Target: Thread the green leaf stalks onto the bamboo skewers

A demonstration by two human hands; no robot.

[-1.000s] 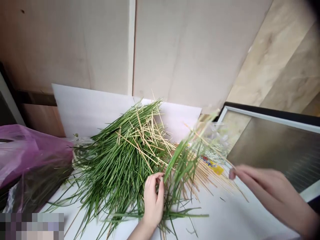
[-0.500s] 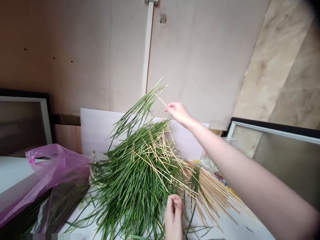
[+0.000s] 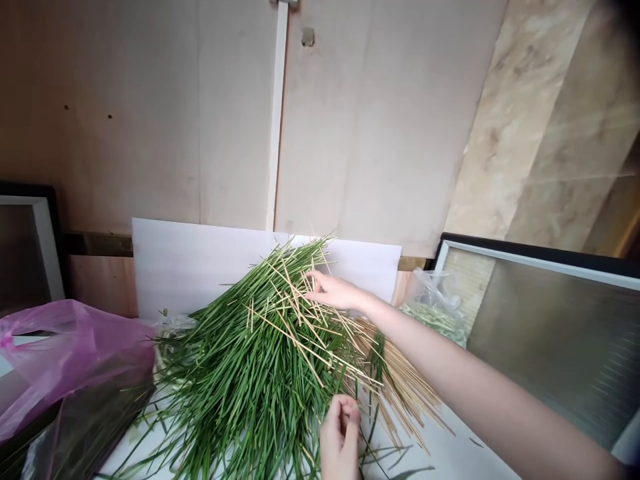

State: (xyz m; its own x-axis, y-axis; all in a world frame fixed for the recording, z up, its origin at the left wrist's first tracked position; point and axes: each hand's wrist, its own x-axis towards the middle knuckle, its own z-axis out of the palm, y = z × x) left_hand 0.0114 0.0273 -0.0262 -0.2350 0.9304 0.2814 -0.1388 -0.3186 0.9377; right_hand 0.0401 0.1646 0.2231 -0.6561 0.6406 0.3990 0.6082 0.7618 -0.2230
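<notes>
- My right hand (image 3: 333, 291) is resting at twelve o'clock on the heap of long, narrow green grass blades (image 3: 235, 373), its fingers stretched out and slightly apart, their tips in among the thin pale wooden sticks (image 3: 290, 340). I cannot tell whether they are gripping one.
- My left hand (image 3: 340, 437) is waiting at six o'clock on the heap, its fingers (image 3: 345, 417) curled close together. I cannot tell whether they have hold of a blade (my own knuckles are blocking the view).
- The heap is lying on a white tabletop (image 3: 450, 453) before an upright white board (image 3: 265, 267), with a fanned sheaf of pale wooden sticks (image 3: 405, 380) at four o'clock and a crumpled pinkish-purple plastic bag (image 3: 75, 347) at nine o'clock.
- The sticks are crossing and tangling with the blades, so a hard tug could be dragging the heap apart.
- My outstretched right forearm (image 3: 450, 360) is passing close above the sheaf, so a careless brush could be scattering it.
</notes>
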